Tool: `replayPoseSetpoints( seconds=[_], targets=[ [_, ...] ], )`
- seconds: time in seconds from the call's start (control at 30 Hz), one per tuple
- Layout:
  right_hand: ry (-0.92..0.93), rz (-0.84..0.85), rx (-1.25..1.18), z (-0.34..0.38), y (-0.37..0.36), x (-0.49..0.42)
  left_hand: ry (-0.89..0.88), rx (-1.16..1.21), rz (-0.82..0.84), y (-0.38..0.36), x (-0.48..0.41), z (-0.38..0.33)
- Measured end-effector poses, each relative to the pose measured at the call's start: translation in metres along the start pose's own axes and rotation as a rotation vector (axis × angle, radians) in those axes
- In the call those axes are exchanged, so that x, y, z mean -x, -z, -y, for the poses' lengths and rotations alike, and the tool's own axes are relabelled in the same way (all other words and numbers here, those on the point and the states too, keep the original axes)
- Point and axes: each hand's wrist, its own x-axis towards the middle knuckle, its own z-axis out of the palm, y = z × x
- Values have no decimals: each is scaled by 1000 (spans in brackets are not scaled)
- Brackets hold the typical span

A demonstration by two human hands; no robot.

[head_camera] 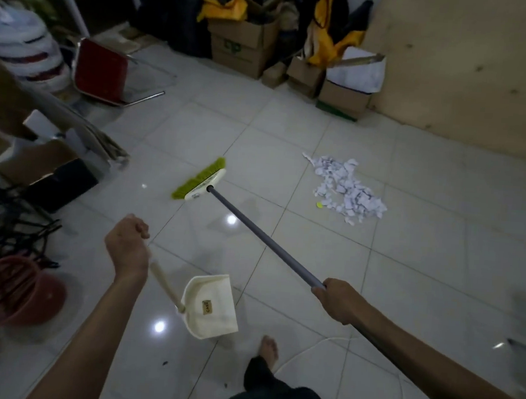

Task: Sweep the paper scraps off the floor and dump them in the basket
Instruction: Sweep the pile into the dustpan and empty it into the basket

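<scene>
far out to the side of the left hand [128,239] a red slatted plastic basket [16,288] lies blurred on the glossy white tiled floor [405,287]. the left hand is a closed fist around the pale stick handle of a cream plastic dustpan [212,305], which hangs just below it. ahead of both hands, the broom head [199,179], cream with bristly lime-green fibres, is well apart from the scraps. the right hand [338,299] grips the smooth grey broom pole [265,240]. beyond that hand lies a loose heap of torn white paper scraps [346,188]. brown cardboard boxes [244,45] line the far wall.
</scene>
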Motion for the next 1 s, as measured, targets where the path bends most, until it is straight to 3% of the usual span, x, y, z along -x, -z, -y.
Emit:
replayPoseSetpoints(
  seconds=[0.37,1.0],
  targets=[
    [-105,-38,-114,-72,109,-84,-31,5,66,-187,-28,15],
    [-222,-33,-188,-95,311,-294,13,-89,105,-486,-141,41]
  ],
)
